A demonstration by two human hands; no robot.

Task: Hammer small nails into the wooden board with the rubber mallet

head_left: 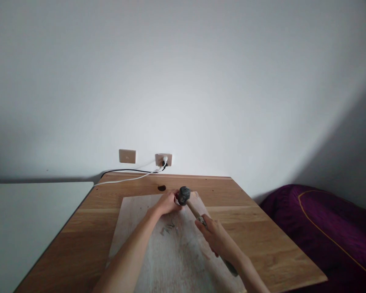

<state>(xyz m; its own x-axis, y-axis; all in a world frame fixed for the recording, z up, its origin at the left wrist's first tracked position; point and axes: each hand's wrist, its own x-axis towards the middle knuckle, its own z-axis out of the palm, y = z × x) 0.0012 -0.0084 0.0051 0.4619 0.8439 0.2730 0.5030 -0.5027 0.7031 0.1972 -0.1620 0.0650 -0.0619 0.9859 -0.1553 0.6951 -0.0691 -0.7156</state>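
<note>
My right hand point(215, 236) is wrapped round the handle of a mallet point(184, 196) with a dark, blocky head and a wooden shaft. The head is over the far part of a pale, worn board point(167, 260), right beside the fingertips of my left hand point(170, 202). Those fingers are closed in a pinch close to the board. Whatever they hold is hidden behind the mallet head. A small loose heap of nails point(169, 228) lies on the board, nearer to me than my left hand.
The board rests on a wooden table point(256, 236) against a white wall. Cables run from a wall socket point(164, 160) across the table's back left. A cable hole point(161, 188) is near the back edge. A white surface point(33, 232) adjoins at left; purple fabric point(323, 232) is at right.
</note>
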